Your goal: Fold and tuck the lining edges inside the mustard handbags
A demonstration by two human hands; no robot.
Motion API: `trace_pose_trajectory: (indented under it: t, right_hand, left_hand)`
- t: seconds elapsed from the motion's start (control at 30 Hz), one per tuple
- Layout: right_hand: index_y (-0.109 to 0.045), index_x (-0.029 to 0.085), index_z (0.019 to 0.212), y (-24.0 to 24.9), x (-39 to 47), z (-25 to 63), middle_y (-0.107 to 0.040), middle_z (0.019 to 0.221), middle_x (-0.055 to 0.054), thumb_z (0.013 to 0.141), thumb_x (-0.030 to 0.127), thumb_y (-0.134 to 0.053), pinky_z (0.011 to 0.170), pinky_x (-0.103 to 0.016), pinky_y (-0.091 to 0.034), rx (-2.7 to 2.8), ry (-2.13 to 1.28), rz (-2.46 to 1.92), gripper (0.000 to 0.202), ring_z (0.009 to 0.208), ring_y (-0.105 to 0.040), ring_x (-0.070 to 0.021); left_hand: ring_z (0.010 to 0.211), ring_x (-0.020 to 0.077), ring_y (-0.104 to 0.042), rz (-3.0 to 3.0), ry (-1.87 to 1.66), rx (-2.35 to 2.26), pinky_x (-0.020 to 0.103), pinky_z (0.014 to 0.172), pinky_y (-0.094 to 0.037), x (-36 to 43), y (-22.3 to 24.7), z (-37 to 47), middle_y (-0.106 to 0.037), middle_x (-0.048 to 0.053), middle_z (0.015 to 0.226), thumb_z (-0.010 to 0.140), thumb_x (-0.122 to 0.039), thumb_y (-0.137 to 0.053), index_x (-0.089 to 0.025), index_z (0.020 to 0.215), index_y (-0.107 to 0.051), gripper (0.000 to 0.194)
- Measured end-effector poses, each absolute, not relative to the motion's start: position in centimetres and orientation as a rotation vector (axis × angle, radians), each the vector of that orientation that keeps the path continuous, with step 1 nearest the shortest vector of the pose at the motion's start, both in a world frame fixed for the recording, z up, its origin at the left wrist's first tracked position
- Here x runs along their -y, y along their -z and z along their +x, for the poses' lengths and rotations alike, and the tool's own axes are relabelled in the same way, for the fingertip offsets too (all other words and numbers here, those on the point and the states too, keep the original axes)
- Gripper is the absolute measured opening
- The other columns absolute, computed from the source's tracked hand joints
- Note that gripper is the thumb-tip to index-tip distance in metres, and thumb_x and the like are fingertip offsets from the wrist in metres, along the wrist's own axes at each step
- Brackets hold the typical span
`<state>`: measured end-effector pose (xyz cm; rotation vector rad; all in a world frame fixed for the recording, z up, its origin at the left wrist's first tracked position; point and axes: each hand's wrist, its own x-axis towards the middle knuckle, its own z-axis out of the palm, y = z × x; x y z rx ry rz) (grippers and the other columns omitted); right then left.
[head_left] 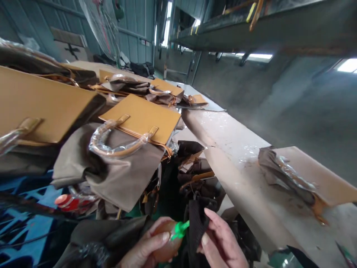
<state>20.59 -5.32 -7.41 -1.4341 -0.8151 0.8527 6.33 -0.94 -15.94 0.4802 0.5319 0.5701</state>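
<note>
At the bottom centre, my left hand (149, 243) is wrapped round an orange-brown squeeze bottle (167, 247) with a green nozzle (180, 230). The nozzle points right, its tip at the edge of a dark ribbed cloth piece (196, 223). My right hand (220, 238) pinches that cloth from the right, thumb and fingers on its near edge. Beyond my hands, a tan and grey-brown bag (142, 119) with plastic-wrapped handles lies on the left pile.
More bags (41, 100) are heaped at left above a blue crate (36, 223) and a red-capped bottle (67, 202). A pale work table (237, 149) runs along the right, bearing another bag (312, 171). Further bags (200, 175) sit low between them.
</note>
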Motion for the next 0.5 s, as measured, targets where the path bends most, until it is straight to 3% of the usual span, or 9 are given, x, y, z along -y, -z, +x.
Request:
trace_pose_trajectory:
  t: [0.13, 0.33, 0.5]
  right_hand:
    - [-0.045, 0.018, 0.108, 8.0, 4.7, 20.1, -0.058, 0.071, -0.001, 0.074, 0.036, -0.060, 0.050, -0.021, -0.046, 0.909, -0.542, -1.495, 0.042, 0.057, -0.055, -0.0118]
    - [-0.056, 0.015, 0.099, 8.5, 4.0, 19.5, -0.058, 0.092, -0.008, 0.077, 0.039, -0.054, 0.069, -0.027, -0.043, 1.190, -0.127, -1.715, 0.033, 0.079, -0.054, -0.0168]
    - [-0.056, 0.015, 0.083, 8.9, 3.7, 19.2, -0.059, 0.076, -0.007, 0.085, 0.033, -0.045, 0.071, -0.027, -0.039, 1.419, 0.113, -1.749, 0.021, 0.074, -0.054, -0.0173]
  left_hand:
    - [0.073, 0.0189, -0.059, 0.502, -0.563, -0.502, 0.022, 0.055, -0.040, 1.4, 15.3, 6.3, -0.058, 0.008, 0.092, 0.063, -0.044, -0.068, -0.019, 0.104, -0.045, 0.053]
    - [0.072, 0.0169, -0.059, 0.495, -0.603, -0.486, 0.019, 0.054, -0.041, 1.5, 14.9, 6.2, -0.059, 0.007, 0.092, 0.063, -0.043, -0.068, -0.019, 0.102, -0.044, 0.052]
    - [0.064, 0.0148, -0.059, 0.469, -0.580, -0.469, 0.019, 0.050, -0.040, 1.4, 15.4, 6.2, -0.059, 0.006, 0.089, 0.065, -0.043, -0.067, -0.019, 0.102, -0.042, 0.050]
